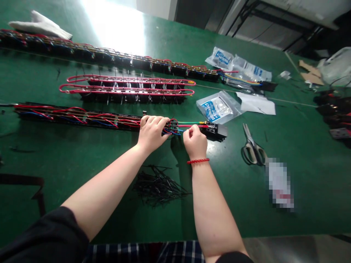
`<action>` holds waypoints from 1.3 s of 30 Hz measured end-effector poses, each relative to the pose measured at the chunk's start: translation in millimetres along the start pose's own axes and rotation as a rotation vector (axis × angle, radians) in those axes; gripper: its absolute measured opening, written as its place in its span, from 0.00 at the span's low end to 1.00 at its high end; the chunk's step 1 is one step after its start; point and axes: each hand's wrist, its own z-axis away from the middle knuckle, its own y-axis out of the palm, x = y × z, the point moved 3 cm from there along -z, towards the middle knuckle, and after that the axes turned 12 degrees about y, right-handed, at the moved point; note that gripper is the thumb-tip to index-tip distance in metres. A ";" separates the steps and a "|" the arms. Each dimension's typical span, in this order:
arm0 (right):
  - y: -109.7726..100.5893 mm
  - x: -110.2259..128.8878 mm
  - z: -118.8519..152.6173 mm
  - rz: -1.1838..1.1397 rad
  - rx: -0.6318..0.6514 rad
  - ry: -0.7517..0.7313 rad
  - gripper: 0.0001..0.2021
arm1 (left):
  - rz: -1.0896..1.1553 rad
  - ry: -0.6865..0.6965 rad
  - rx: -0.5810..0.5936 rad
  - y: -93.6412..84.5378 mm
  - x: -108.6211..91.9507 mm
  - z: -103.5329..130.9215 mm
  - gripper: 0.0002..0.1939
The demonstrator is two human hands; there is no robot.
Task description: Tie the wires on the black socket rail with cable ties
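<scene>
A long black strip (82,115) with red, blue and brown wires along its top lies across the near part of the table. My left hand (153,132) is wrapped over the strip near its right end, fingers on the far side and thumb on the near side. Just right of it, my right hand (195,140) is closed in a pinch below the red and green wires (189,124). A short blue wire (180,130) reaches toward its fingertips, but what they pinch is hidden. The wires run to a black connector block (218,131) at the right end.
Thin black cable ties (160,186) lie in a pile near me. Scissors (252,148) and a blurred-out packet (279,182) lie to the right. Farther back are red-edged black assemblies (131,91), another wired strip (109,54), plastic bags (219,107) and a white glove (40,25).
</scene>
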 end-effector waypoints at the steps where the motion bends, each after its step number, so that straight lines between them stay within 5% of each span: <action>1: -0.2 -0.6 -1.2 0.006 0.028 0.001 0.07 | -0.002 -0.004 0.009 -0.5 -0.6 -0.2 0.19; 9: -2.5 -3.4 -3.1 -0.104 0.080 -0.050 0.09 | -0.031 -0.037 0.063 -2.0 -3.7 -1.2 0.24; 16: -11.5 -0.8 7.0 -0.178 -0.244 -0.206 0.10 | -0.054 -0.047 0.081 1.1 -3.7 -1.0 0.22; 21: -11.1 1.8 3.0 -0.072 -0.325 -0.335 0.09 | -0.054 -0.034 0.083 1.6 -2.2 -1.4 0.22; 28: -9.7 6.4 3.6 -0.066 -0.122 -0.444 0.08 | -0.106 -0.064 0.161 -2.3 -11.9 1.1 0.28; 39: -11.0 -1.8 8.5 -0.098 0.184 -0.376 0.09 | -0.094 -0.077 0.366 -17.8 -19.5 -1.7 0.31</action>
